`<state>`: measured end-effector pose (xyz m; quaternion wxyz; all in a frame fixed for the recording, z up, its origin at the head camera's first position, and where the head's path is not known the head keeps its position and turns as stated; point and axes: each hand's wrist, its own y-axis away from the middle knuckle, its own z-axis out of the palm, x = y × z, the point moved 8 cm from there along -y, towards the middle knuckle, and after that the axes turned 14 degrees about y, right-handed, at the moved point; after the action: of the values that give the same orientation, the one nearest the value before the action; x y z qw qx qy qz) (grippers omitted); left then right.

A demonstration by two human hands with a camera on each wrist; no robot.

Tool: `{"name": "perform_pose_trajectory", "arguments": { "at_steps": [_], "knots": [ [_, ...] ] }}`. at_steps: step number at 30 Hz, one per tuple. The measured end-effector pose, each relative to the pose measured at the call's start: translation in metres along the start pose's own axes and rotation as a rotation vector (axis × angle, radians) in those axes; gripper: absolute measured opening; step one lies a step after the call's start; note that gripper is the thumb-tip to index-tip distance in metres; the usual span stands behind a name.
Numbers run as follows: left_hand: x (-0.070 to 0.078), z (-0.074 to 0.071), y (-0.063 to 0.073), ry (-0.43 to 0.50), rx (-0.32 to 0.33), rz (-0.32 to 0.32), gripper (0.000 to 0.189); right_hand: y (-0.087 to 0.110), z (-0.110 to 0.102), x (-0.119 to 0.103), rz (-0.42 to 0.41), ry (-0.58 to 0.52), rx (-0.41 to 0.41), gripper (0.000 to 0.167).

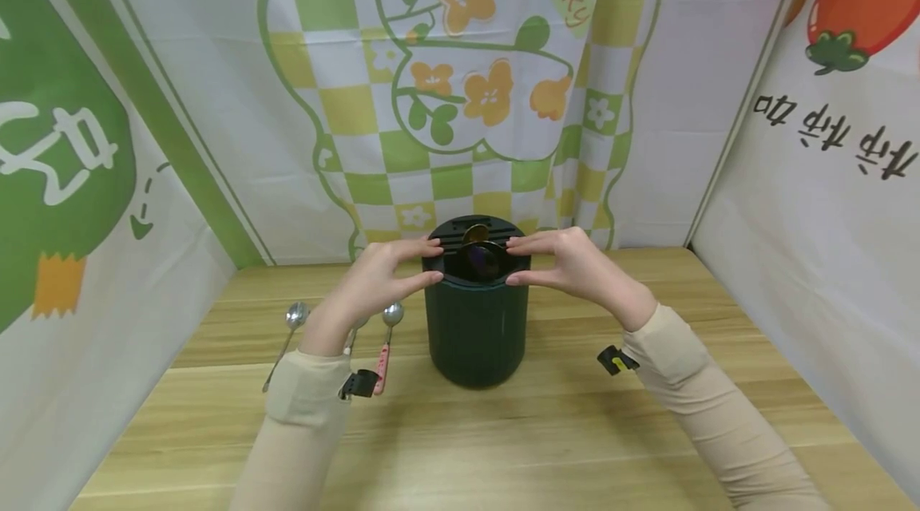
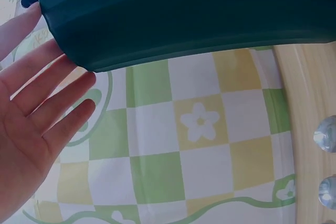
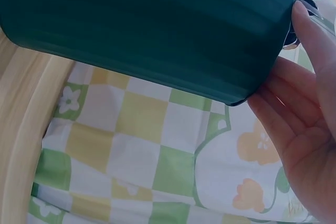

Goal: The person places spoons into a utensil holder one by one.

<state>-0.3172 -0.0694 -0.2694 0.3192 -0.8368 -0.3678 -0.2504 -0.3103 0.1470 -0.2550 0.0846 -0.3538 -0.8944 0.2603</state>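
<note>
On the worktop [image 1: 503, 447], the left hand [image 1: 368, 278] and right hand [image 1: 580, 275] grasp opposite sides of a dark green utensil holder [image 1: 477, 335] by its rim (spoons [image 1: 295, 315] lie leftward).

Head view: fairly bright, diffuse light; pale glare on the table [image 1: 467, 467] at front centre; faint, soft-edged shadows near both sleeves [image 1: 305, 391]. Container [image 1: 477, 343] very dark, detail poor at its top. Spoon [image 1: 296, 314] shows a small glint. Wide-angle distortion: side walls [image 1: 783, 207] splay outward. Wrist views: dimmer, hazy; container reads teal, low contrast. Left wrist's upper-left corner washed out.
</note>
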Motion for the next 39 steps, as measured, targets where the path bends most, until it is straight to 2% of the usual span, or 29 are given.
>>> {"name": "perform_pose_trajectory", "arguments": {
  "at_steps": [3, 8, 11, 14, 22, 27, 39],
  "knots": [
    [0.002, -0.003, 0.003, -0.024, 0.038, 0.042, 0.045, 0.0, 0.0, 0.0, -0.003, -0.004, -0.002, 0.044],
    [0.001, -0.011, 0.01, -0.088, 0.159, 0.104, 0.037, 0.0, -0.001, 0.0, -0.005, -0.015, -0.005, 0.044],
    [-0.004, -0.017, 0.015, -0.12, 0.228, 0.101, 0.033, 0.0, -0.001, 0.0, -0.001, -0.023, -0.006, 0.044],
    [-0.014, -0.021, 0.019, -0.141, 0.259, 0.066, 0.032, 0.0, -0.001, 0.0, 0.003, -0.031, -0.008, 0.044],
    [-0.048, -0.021, 0.032, -0.153, 0.252, -0.091, 0.031, 0.0, 0.0, 0.002, 0.007, -0.038, -0.026, 0.044],
    [-0.071, -0.015, 0.04, -0.166, 0.214, -0.202, 0.031, 0.0, 0.0, 0.002, 0.003, -0.048, -0.03, 0.043],
    [-0.107, 0.001, 0.049, -0.139, 0.133, -0.318, 0.025, -0.002, 0.001, 0.003, 0.012, -0.047, -0.046, 0.044]
  ]
}}
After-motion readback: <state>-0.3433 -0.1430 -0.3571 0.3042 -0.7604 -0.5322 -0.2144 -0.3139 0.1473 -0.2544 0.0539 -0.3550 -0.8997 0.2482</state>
